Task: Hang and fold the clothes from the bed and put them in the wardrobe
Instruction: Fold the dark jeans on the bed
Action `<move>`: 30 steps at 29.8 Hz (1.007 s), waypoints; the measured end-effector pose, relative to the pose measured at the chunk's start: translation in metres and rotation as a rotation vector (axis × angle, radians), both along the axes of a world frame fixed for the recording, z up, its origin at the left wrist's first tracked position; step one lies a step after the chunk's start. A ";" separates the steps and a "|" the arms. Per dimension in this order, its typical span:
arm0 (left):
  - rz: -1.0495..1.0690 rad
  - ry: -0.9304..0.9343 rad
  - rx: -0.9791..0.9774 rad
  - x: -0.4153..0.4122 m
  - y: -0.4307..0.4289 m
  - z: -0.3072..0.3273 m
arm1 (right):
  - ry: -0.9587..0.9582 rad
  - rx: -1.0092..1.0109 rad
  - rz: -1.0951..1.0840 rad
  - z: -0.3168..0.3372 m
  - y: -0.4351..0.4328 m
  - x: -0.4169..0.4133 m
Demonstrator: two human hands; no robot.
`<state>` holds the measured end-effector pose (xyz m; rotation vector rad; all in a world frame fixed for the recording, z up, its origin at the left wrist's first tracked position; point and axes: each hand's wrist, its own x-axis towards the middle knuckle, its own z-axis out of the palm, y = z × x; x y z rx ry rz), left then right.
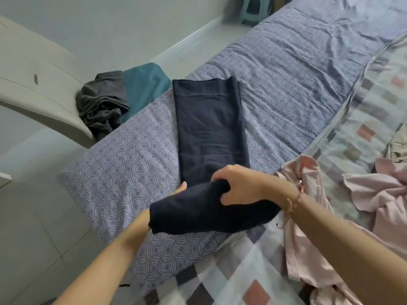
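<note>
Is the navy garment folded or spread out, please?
Partly folded: the navy garment lies in a narrow strip, near end gripped by the right hand.

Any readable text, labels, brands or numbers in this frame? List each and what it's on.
None readable anywhere in the head view.
navy garment: plain stitched hem only, no tag or print showing.
pink shirt: no label visible.
bedsheet: ring pattern only, no lettering.
checked quilt: coloured squares only.
</note>
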<state>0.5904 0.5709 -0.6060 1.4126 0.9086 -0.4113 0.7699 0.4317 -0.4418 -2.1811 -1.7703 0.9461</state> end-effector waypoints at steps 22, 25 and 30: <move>0.484 -0.411 0.487 0.067 0.005 0.024 | 0.715 0.342 -1.123 -0.119 0.018 0.063; 0.536 -0.325 0.532 0.075 0.000 0.008 | 0.410 0.375 -1.172 -0.141 0.016 0.052; 0.542 -0.023 0.475 0.080 -0.010 -0.023 | 0.269 0.165 -1.278 -0.186 0.020 0.046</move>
